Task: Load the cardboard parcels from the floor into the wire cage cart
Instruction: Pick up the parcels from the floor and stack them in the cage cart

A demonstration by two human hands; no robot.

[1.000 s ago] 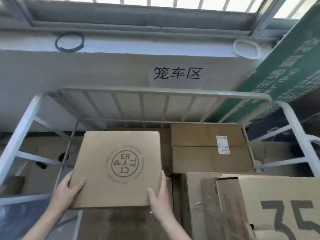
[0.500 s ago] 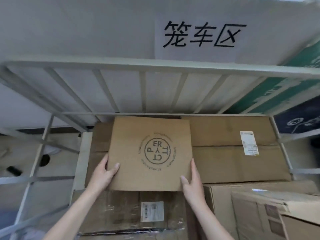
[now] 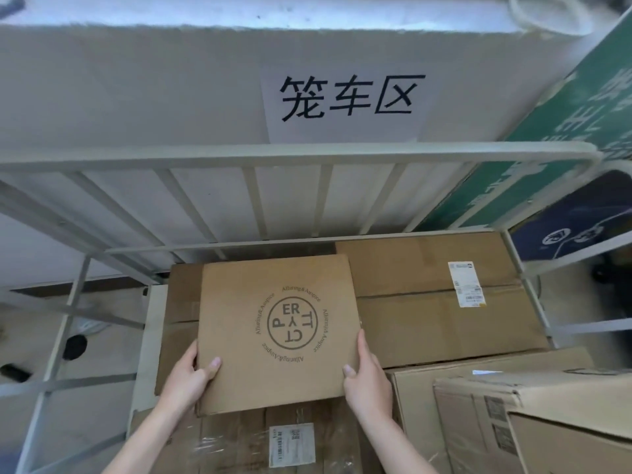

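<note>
A flat brown cardboard parcel with a round printed logo is inside the white wire cage cart, over other boxes at the cart's left rear. My left hand grips its near left corner, thumb on top. My right hand grips its near right corner, thumb on top too. Whether the parcel rests on the box beneath or hangs just above it I cannot tell.
Inside the cart a large labelled box lies at the right rear, a plastic-wrapped box is below the parcel, and more boxes stack at the near right. A wall with a paper sign stands behind. A green board leans at the right.
Both hands have carried the parcel forward and down into the cart, from above its near edge to over the boxes at the left rear. My view has closed in on the cart.
</note>
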